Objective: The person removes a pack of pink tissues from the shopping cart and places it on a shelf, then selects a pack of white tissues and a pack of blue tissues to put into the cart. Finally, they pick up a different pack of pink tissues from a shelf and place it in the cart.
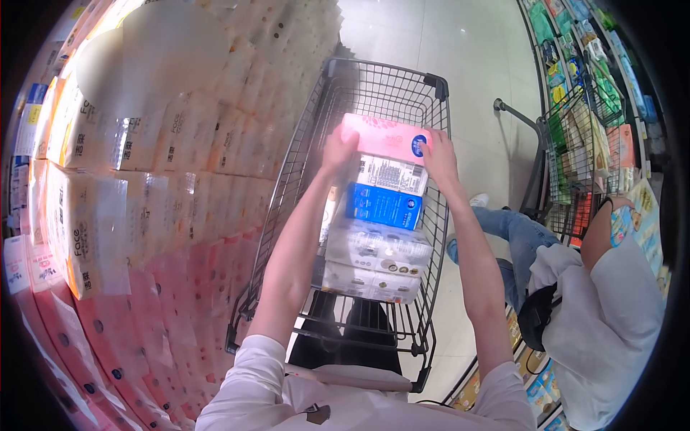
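Both arms reach forward over a black wire shopping cart (440,87). Between my hands is a pink tissue pack (384,136) with a dark blue round logo. My left hand (339,149) grips its left end, and my right hand (440,154) has its fingers round the right end. Nearer to me in the cart lie a white pack with printed text (388,174), a blue pack (384,205) and two clear-wrapped white packs (377,244). Whether the pink pack rests on anything is hidden.
Tall stacks of tissue packs (154,144) line the left side, with pink packs (165,316) below. A crouching person in a white top (604,323) is at the right, beside another cart (575,144). Shelves of goods (575,36) stand behind. Pale tiled floor (467,43) lies ahead.
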Tool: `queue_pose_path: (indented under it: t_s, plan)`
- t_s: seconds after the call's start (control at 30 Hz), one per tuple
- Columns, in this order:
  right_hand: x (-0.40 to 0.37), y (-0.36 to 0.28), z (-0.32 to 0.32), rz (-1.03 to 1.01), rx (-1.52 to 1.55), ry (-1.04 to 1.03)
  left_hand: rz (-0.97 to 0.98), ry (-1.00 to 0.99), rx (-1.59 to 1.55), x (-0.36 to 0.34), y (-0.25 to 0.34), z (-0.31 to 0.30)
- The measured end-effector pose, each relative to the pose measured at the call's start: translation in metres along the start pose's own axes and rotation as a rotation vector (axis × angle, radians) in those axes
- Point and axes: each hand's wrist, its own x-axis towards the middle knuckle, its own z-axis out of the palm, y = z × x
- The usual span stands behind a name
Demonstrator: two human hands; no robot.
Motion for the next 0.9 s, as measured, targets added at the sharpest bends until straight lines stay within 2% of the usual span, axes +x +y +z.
queue_pose_path:
  t_s: [0.03, 0.07, 0.1, 0.13, 0.17, 0.23, 0.27, 0.33, 0.37, 0.47, 0.5, 0.6, 0.67, 0.73, 0.83, 0.9]
  plan:
    - [-0.001, 0.001, 0.007, -0.045, -0.102, 0.022, 0.023, -0.006, -0.009, 0.013, -0.037, 0.008]
    - [-0.002, 0.002, 0.012, -0.071, -0.278, -0.065, 0.047, -0.007, -0.021, 0.021, -0.056, 0.009]
    - [-0.004, 0.005, 0.014, -0.099, -0.455, -0.150, -0.100, -0.141, -0.039, -0.002, -0.020, -0.004]
    - [-0.006, 0.008, 0.014, -0.129, -0.631, -0.234, -0.090, -0.195, 0.066, 0.005, -0.035, -0.007]
    - [-0.013, 0.009, 0.014, -0.112, -0.615, -0.253, -0.083, -0.249, 0.170, 0.008, -0.050, -0.011]
    - [-0.029, 0.009, 0.009, -0.080, -0.583, -0.285, 0.072, -0.309, 0.328, -0.001, -0.076, -0.021]
    - [-0.037, 0.009, 0.005, -0.061, -0.509, -0.285, 0.031, -0.334, 0.318, -0.014, -0.082, -0.030]
    - [-0.052, 0.009, -0.007, -0.028, -0.361, -0.280, -0.044, -0.381, 0.296, -0.065, -0.046, -0.051]
    - [-0.064, 0.006, -0.017, -0.020, -0.311, -0.330, -0.061, -0.390, 0.321, -0.085, -0.048, -0.063]
    - [-0.098, -0.013, -0.046, 0.059, -0.134, -0.441, -0.018, -0.391, 0.383, -0.150, -0.063, -0.106]
    - [-0.110, -0.020, -0.056, 0.122, -0.057, -0.464, 0.001, -0.382, 0.436, -0.178, -0.054, -0.120]
    - [-0.161, -0.026, -0.083, 0.081, 0.168, -0.447, 0.116, -0.344, 0.561, -0.265, -0.029, -0.155]
    - [-0.203, -0.044, -0.104, 0.034, 0.144, -0.453, 0.100, -0.306, 0.641, -0.324, 0.027, -0.171]
    - [-0.220, -0.068, -0.121, 0.005, 0.149, -0.485, 0.200, -0.215, 0.686, -0.348, 0.036, -0.180]
    - [-0.242, -0.099, -0.132, 0.027, 0.210, -0.546, 0.150, -0.190, 0.900, -0.400, 0.031, -0.191]
    - [-0.258, -0.118, -0.138, 0.033, 0.189, -0.615, 0.215, -0.106, 0.832, -0.419, 0.027, -0.190]
